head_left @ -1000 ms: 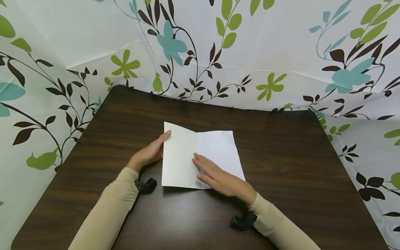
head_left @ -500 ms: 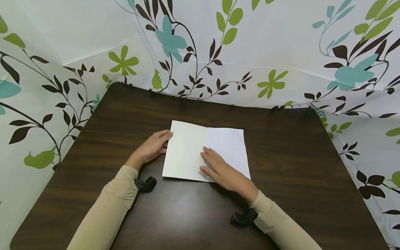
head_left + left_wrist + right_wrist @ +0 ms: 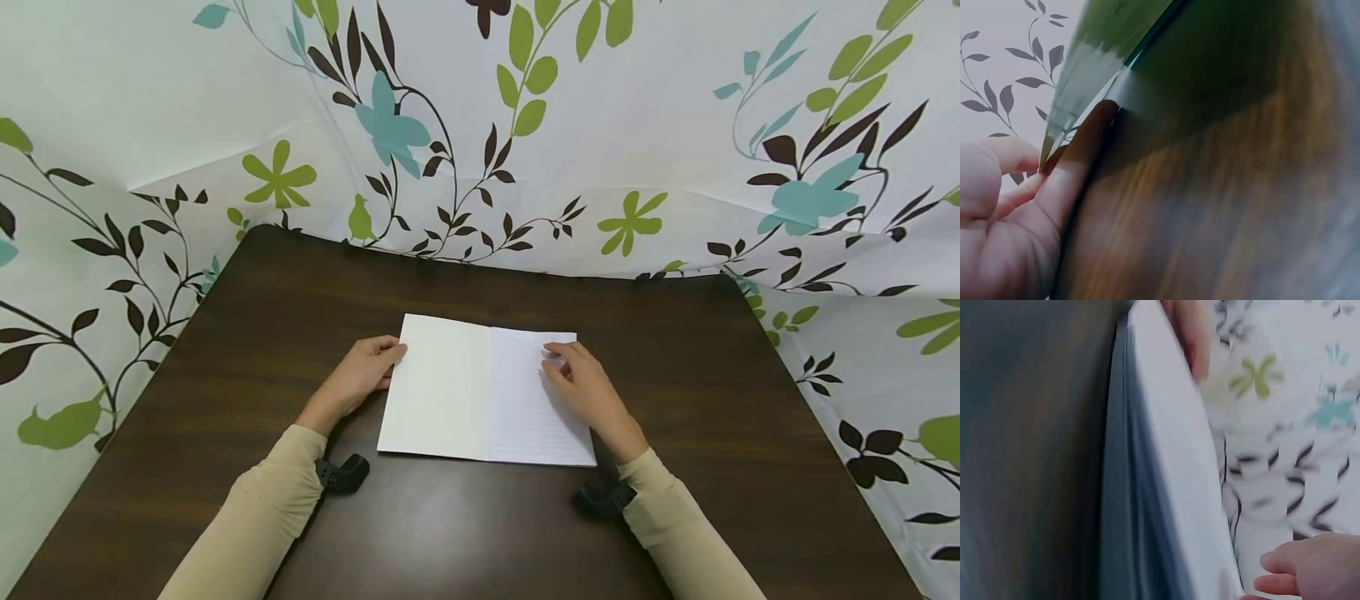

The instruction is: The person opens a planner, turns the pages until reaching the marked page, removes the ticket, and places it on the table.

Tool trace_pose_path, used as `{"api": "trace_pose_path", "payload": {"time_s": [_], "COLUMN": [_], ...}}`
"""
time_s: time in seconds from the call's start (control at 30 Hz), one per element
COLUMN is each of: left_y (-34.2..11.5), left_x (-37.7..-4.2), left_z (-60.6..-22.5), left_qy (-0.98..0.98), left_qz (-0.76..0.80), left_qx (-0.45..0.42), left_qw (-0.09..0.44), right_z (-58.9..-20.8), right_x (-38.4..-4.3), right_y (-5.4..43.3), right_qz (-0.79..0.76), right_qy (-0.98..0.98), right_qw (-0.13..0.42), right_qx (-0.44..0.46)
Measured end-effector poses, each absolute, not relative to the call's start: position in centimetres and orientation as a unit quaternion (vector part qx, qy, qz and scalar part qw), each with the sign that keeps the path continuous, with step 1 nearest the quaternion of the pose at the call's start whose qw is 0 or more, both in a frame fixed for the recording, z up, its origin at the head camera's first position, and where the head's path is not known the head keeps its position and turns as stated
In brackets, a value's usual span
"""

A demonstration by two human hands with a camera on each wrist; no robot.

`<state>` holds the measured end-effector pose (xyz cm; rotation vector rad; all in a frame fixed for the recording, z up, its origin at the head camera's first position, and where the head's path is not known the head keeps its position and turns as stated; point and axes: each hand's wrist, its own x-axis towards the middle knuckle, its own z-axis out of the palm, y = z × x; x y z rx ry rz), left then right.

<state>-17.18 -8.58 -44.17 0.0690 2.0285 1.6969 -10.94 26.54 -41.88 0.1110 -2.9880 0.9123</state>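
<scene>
A notebook (image 3: 442,392) lies mid-frame on the table (image 3: 442,529), left hand (image 3: 362,372) at its left edge, right hand (image 3: 589,388) over its right page (image 3: 521,417).

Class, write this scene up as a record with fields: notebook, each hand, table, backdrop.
notebook: open; left side plain, right page lined
left hand: pinches the left side's outer edge
right hand: over the right page, fingers bent; contact unclear
table: dark wood-grain
backdrop: white, printed with leaves and flowers
</scene>
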Motion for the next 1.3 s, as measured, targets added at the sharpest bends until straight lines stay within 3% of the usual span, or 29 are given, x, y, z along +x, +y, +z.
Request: {"api": "trace_pose_path", "payload": {"time_s": [0.23, 0.43, 0.9, 1.3], "left_y": [-8.6, -8.0, -8.1, -8.1], "left_x": [-16.2, -16.4, -16.6, -16.4], "left_z": [-44.5, -44.1, -44.4, -44.2], "left_qy": [0.776, 0.786, 0.791, 0.790], "left_qz": [0.593, 0.590, 0.583, 0.587], "left_qx": [0.034, 0.049, 0.040, 0.038], "left_qw": [0.211, 0.179, 0.178, 0.175], "right_z": [-42.7, -42.6, -43.1, -42.6], "right_x": [-11.4, -11.5, -11.6, -11.8], "right_y": [29.4, 30.2, 29.6, 29.8], "right_qz": [0.214, 0.191, 0.191, 0.255], "right_qy": [-0.976, -0.982, -0.981, -0.966], "right_qw": [-0.024, -0.006, 0.042, 0.030], "right_qx": [-0.018, -0.003, 0.012, 0.002]}}
